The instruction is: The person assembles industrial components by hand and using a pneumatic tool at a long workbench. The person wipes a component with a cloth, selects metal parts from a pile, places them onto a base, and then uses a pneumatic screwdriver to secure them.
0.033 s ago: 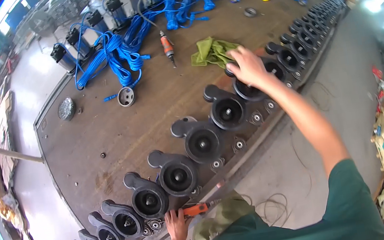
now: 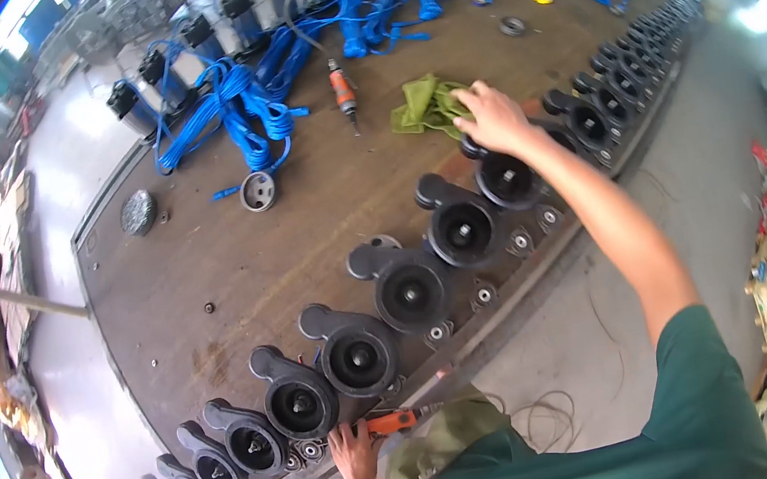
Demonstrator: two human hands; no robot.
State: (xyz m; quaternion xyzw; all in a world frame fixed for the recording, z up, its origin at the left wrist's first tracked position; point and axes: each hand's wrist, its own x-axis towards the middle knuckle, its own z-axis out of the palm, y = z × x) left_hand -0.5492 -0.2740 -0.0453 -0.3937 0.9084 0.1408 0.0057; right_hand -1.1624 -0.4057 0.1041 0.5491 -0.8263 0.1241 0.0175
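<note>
My right hand (image 2: 493, 120) reaches over the row of black pump casings (image 2: 357, 355). Its fingers are bent and apart at the right edge of a crumpled green cloth (image 2: 427, 106); whether they touch it is hard to see. Just below that hand, one casing (image 2: 507, 176) faces up with its round cavity showing. At the near table edge, my left hand (image 2: 353, 453) is closed at the left end of an orange power screwdriver (image 2: 392, 423); the fingers partly hide the grip. Small round metal bearing covers (image 2: 312, 448) lie beside it, in front of the casings.
A second orange screwdriver (image 2: 343, 94) lies on the brown table (image 2: 181, 304). Beyond it stand several motors (image 2: 239, 15) with bundled blue cables (image 2: 235, 112). A metal ring (image 2: 258, 191) and a mesh disc (image 2: 137, 214) sit at left. A hose (image 2: 551, 420) coils on the floor.
My right hand has moved slightly farther forward, closer to the green cloth. The left hand stays at the orange screwdriver. The whole view has shifted a little.
</note>
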